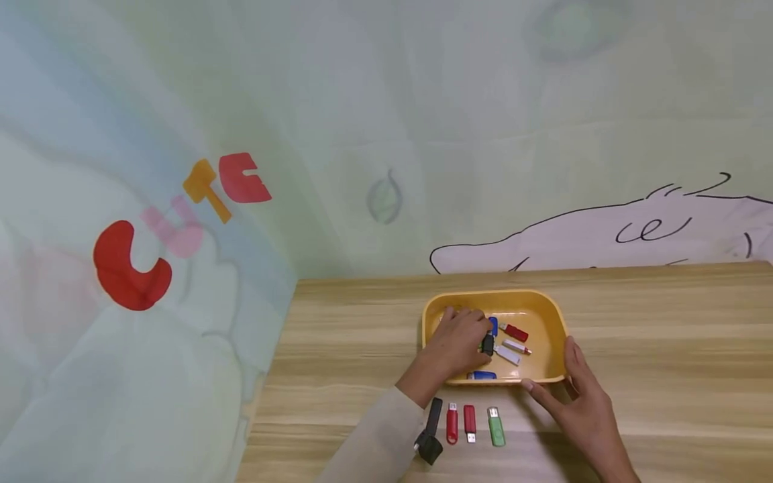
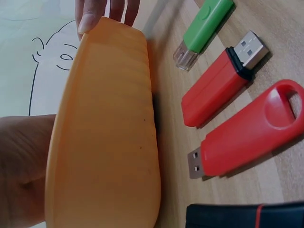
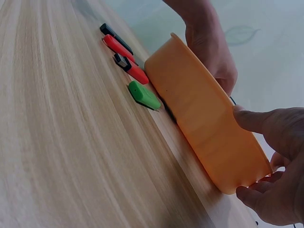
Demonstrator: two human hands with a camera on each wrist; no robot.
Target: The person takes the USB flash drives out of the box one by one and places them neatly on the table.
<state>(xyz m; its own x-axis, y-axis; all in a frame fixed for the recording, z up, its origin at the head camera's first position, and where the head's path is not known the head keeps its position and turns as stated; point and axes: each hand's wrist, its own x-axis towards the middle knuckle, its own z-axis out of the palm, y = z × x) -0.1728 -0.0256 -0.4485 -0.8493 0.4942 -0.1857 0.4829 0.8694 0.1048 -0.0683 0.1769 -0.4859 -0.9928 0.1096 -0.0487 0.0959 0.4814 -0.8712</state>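
My left hand reaches down into the yellow tray, fingers bent among the USB drives. A black drive lies between its thumb and fingers; whether they pinch it, I cannot tell. The tray wall hides the left fingertips in the left wrist view. My right hand grips the tray's near right corner, its thumb on the near rim and its fingers around the right side. Also in the tray are a red drive, a white one, a white-and-red one and a blue one by the near wall.
In front of the tray, a black drive, two red drives and a green drive lie in a row on the wooden table. Behind the table hangs a pale printed cloth with coloured letters on its left part.
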